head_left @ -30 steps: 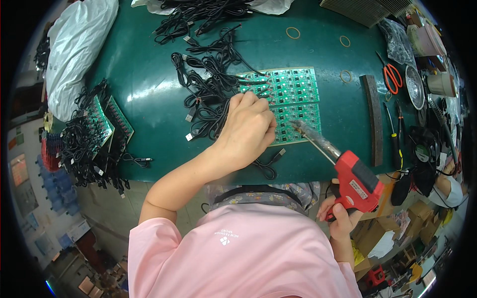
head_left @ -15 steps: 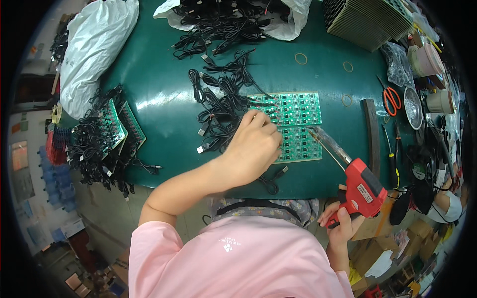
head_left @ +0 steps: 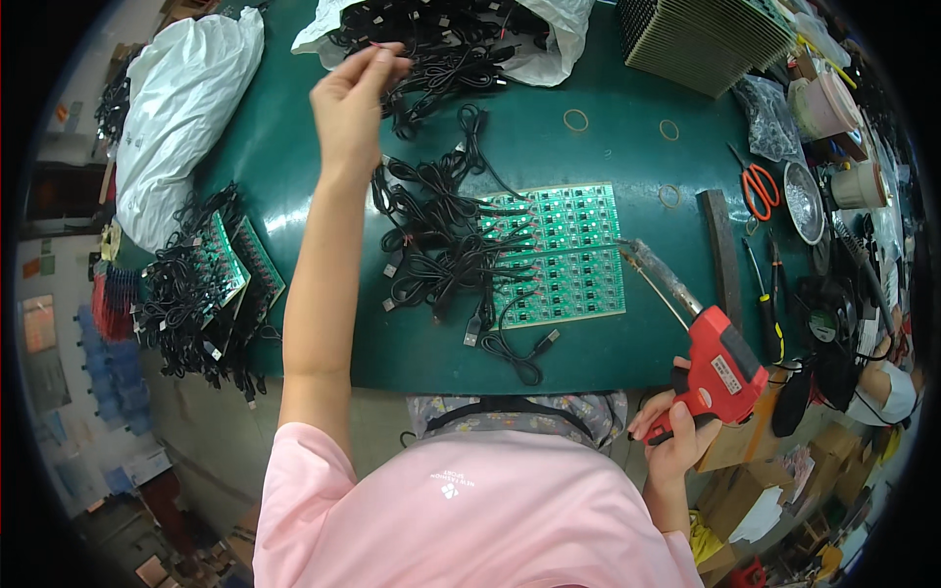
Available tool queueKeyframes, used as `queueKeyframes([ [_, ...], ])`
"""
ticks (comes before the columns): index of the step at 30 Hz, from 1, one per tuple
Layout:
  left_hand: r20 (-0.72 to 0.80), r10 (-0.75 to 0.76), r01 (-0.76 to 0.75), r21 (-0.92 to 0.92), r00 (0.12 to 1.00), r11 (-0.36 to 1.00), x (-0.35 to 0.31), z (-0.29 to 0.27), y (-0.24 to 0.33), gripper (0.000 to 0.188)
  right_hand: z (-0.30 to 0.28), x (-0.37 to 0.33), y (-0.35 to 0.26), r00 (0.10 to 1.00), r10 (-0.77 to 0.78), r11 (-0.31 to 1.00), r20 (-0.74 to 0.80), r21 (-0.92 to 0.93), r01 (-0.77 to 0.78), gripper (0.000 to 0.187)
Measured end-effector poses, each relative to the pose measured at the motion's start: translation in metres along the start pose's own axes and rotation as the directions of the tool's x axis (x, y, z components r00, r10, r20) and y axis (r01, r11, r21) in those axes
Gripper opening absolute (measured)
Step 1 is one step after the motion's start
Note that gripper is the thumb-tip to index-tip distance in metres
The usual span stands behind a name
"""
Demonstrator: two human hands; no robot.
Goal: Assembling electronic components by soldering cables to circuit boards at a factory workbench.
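Observation:
My left hand (head_left: 355, 93) reaches to the far side of the table, beside a heap of black USB cables (head_left: 456, 73) spilling from a white bag. Its thumb and fingers are pinched on what looks like a cable's reddish wire end. In my right hand (head_left: 676, 431) is a red soldering gun (head_left: 723, 367), gripped by its handle. The gun's tip hovers at the right edge of two green circuit board panels (head_left: 578, 284), which lie one beyond the other. Several cables (head_left: 431, 235) trail leftward from the panels, wire ends on the boards' left part.
At the left, more green boards (head_left: 230, 265) stand among bunched black cables, near a white bag (head_left: 191, 108). A ribbed stack of panels (head_left: 706, 44) sits far right. Along the right side are a dark bar (head_left: 720, 250), orange-handled scissors (head_left: 758, 188), a bowl (head_left: 804, 203) and a screwdriver (head_left: 767, 309).
My left hand has left the circuit boards and moved far and leftward to the cable heap. The boards it covered now show. The soldering gun has barely moved.

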State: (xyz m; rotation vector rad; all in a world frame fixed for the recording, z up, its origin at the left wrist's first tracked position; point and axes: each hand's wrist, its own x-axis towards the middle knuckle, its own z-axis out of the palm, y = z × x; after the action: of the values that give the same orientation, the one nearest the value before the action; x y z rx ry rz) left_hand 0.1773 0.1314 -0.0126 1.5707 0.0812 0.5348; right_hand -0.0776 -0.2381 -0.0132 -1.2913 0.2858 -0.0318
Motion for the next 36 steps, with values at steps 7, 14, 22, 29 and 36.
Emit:
queueKeyframes([
  [7, 0.574, 0.187, -0.439, 0.339, 0.797, 0.832, -0.114, 0.032, 0.076, 0.02, 0.04, 0.028, -0.004, 0.993, 0.087, 0.994, 0.08, -0.078, -0.081, 0.051],
  [14, 0.753, -0.072, -0.193, 0.259, 0.654, 0.946, -0.18, 0.037, 0.086, 0.026, 0.096, 0.051, 0.003, 0.975, -0.096, 0.992, 0.201, -0.056, 0.11, 0.048],
  [22, 0.764, -0.197, -0.139, 0.35, 0.615, 0.926, -0.186, 0.037, 0.088, 0.012, 0.087, 0.05, 0.005, 0.962, -0.022, 0.987, 0.273, -0.145, 0.064, 0.029],
  [29, 0.596, -0.275, -0.02, 0.44, 0.754, 0.898, -0.215, 0.042, 0.081, 0.01, 0.086, 0.042, 0.015, 0.962, -0.072, 0.926, 0.263, -0.342, 0.163, 0.012],
  [36, 0.613, -0.154, -0.082, 0.339, 0.775, 0.937, -0.211, 0.034, 0.074, 0.012, 0.083, 0.039, 0.013, 0.983, 0.032, 0.945, 0.183, -0.326, 0.03, 0.015],
])
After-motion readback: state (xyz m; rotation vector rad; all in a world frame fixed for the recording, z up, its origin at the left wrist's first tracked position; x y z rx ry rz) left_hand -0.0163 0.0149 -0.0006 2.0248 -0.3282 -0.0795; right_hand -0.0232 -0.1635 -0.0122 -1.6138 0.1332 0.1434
